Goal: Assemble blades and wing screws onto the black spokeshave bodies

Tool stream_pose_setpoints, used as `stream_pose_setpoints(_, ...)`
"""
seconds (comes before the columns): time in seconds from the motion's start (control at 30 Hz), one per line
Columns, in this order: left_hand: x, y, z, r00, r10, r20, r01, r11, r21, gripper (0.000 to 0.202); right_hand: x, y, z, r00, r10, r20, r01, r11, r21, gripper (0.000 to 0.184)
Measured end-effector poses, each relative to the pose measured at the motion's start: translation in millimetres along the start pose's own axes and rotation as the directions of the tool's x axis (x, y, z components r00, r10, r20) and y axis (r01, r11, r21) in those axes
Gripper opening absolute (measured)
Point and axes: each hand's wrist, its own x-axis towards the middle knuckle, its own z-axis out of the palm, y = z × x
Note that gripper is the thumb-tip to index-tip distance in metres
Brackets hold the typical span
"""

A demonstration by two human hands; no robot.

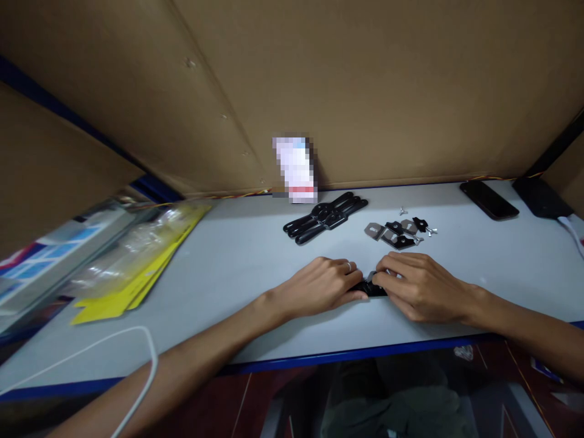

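My left hand point(322, 285) is closed around the left end of a black two-ended handle point(376, 290) lying at the table's front. My right hand point(422, 287) pinches a small grey metal plate point(370, 277) against the middle of that handle; the fingers hide most of both parts. Behind my left hand lies a stack of several similar black handles point(326, 218). Beyond my right hand, grey metal plates point(374, 230) and small black plates point(401, 243) are in a loose pile. Wing screws point(431, 231) lie among and beside them.
A phone with a blurred screen point(298, 170) leans on the cardboard back wall point(387, 91). A dark phone point(489, 199) and a black device with a white cable point(541, 198) sit at the right. Yellow cards in clear plastic point(150, 267) and a box point(59, 258) occupy the left.
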Motion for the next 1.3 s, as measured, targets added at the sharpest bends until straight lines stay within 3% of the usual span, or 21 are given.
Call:
stream_pose_setpoints(0.2,0.5,0.5,-0.8,1.0,0.001,-0.001,-0.001,1.0,0.01,0.054,0.7,1.9,1.1,0.992,0.084,0.095,-0.082,0.996,-0.022,0.024)
stream_pose_setpoints(0.53,-0.1,0.7,1.5,1.0,-0.008,-0.005,0.008,1.0,0.008,0.052,-0.2,0.3,8.9,0.987,0.125,0.097,-0.129,0.991,0.032,0.022)
stream_pose_setpoints(0.73,0.6,0.8,-0.8,1.0,0.001,-0.008,-0.001,1.0,0.007,0.054,0.1,1.2,6.3,0.961,0.251,0.115,-0.263,0.959,0.103,0.02)
stream_pose_setpoints(0.87,0.0,0.0,0.4,1.0,0.002,-0.018,-0.002,1.0,0.01,0.054,0.4,0.6,7.0,0.959,0.226,0.174,-0.251,0.958,0.138,0.027)
stream_pose_setpoints(1.13,-0.1,-0.7,1.2,1.0,0.004,-0.017,-0.004,1.0,0.011,0.054,1.6,-2.5,8.1,0.961,0.229,0.153,-0.259,0.939,0.224,0.022)
stream_pose_setpoints(1.3,0.1,0.6,-0.9,1.0,-0.001,-0.011,0.001,1.0,0.008,0.053,0.9,-0.7,9.8,0.94,0.308,0.145,-0.335,0.912,0.237,0.015)
